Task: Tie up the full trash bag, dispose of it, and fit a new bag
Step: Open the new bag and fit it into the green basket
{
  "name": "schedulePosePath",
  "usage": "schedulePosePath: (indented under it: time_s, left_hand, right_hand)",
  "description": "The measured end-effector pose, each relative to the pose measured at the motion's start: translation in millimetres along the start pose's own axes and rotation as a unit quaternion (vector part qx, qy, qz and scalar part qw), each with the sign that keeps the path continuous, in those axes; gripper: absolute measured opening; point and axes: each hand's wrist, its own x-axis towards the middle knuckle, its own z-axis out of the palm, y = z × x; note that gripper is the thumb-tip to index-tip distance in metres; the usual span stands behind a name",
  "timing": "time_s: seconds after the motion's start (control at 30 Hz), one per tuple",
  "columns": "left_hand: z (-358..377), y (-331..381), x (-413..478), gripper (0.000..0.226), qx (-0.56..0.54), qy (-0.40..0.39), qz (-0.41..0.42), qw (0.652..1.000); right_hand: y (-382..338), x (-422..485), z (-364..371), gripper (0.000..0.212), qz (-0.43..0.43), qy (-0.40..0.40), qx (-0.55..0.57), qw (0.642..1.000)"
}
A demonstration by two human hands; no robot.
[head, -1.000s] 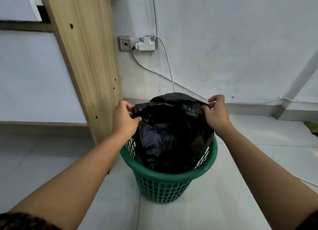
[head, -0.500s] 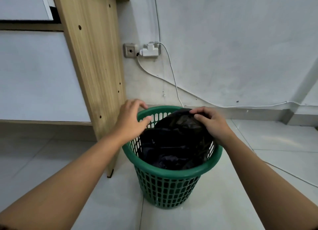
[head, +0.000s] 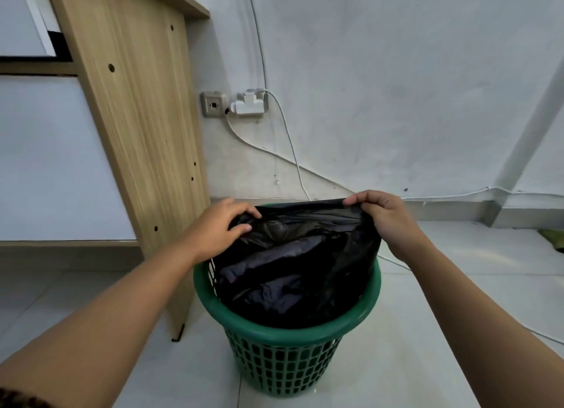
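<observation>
A green plastic basket (head: 283, 340) with a slotted wall stands on the pale tiled floor. A black trash bag (head: 293, 270) sits inside it, its top pulled up above the rim. My left hand (head: 218, 227) pinches the bag's upper edge at the left. My right hand (head: 384, 217) grips the upper edge at the right and holds it stretched. The bag's mouth faces away from me, so its inside is hidden.
A wooden desk side panel (head: 137, 139) stands just left of the basket. On the wall behind are a socket (head: 213, 104) and a white adapter (head: 248, 102) with white cables (head: 290, 145) running down to the floor. A cable (head: 543, 334) lies on the floor right of the basket.
Half a second ago the bag lay low in the basket with my hands at the rim. Now both hands have lifted its top edge above the rim and spread it.
</observation>
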Motion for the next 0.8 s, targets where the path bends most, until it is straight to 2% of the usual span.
schedulePosePath:
  time_s: [0.07, 0.13, 0.23, 0.37, 0.47, 0.53, 0.6, 0.7, 0.8]
  left_hand:
    - [-14, -3, 0, 0.024, 0.012, 0.0, 0.022, 1.0]
    - [-25, -2, -1, 0.022, 0.012, 0.017, 0.043, 0.999]
    - [-40, 1, -3, 0.014, -0.096, 0.042, 0.014, 0.994]
    - [-49, -1, -1, 0.013, -0.196, 0.004, 0.001, 0.981]
    - [-57, -5, -1, 0.02, -0.159, 0.004, -0.016, 0.987]
    - [-63, -9, -1, 0.026, -0.103, 0.014, -0.026, 0.994]
    - [-68, -11, -2, 0.029, -0.1, 0.015, -0.049, 0.994]
    - [-69, -8, 1, 0.033, -0.18, 0.03, -0.112, 0.977]
    - [-64, -1, 6, 0.032, -0.337, 0.04, -0.197, 0.92]
  right_hand:
    - [1, 0, -2, 0.03, -0.005, -0.001, -0.029, 1.0]
    - [1, 1, -2, 0.015, -0.053, -0.008, -0.102, 0.993]
    - [-2, 10, -3, 0.024, -0.107, -0.005, -0.214, 0.971]
    - [-5, 20, -3, 0.04, -0.119, 0.009, -0.268, 0.956]
    - [-4, 22, -7, 0.047, -0.116, 0.032, -0.259, 0.958]
    - [-2, 23, -13, 0.046, -0.102, 0.035, -0.243, 0.964]
    - [-1, 23, -15, 0.042, -0.077, 0.033, -0.207, 0.975]
    - [-5, 20, -13, 0.03, -0.042, 0.016, -0.092, 0.995]
    - [-7, 21, -9, 0.024, -0.048, -0.004, -0.084, 0.995]
